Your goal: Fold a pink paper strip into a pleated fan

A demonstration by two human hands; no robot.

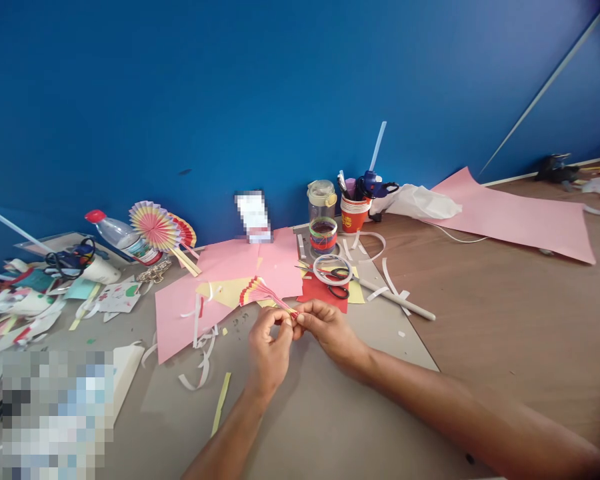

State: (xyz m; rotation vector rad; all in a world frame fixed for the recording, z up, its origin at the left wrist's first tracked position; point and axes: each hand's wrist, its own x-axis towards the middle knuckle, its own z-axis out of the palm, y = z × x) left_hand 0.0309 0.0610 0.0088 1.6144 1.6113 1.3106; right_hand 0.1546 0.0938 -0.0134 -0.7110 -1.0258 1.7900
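Between my two hands is a small pleated paper fan (258, 291) in pink, red and yellow, its folds spreading to the upper left. My left hand (271, 343) pinches the gathered narrow end from the left. From the right, my right hand (327, 330) grips the same end with thumb and fingertips. The fingers hide the very tip of the folds. Just behind the hands lie pink paper sheets (275, 260) and a red paper piece (323, 293). Scissors (337, 273) and a roll of clear tape (333, 269) rest on the red piece.
Finished paper fans (155, 227) lean by a plastic bottle (117, 233) at the left. A clear jar (323, 207) and a red paper cup (354, 215) with a glue gun (373, 185) stand at the wall. A white stick (410, 303) lies right; paper scraps (30, 300) heap left.
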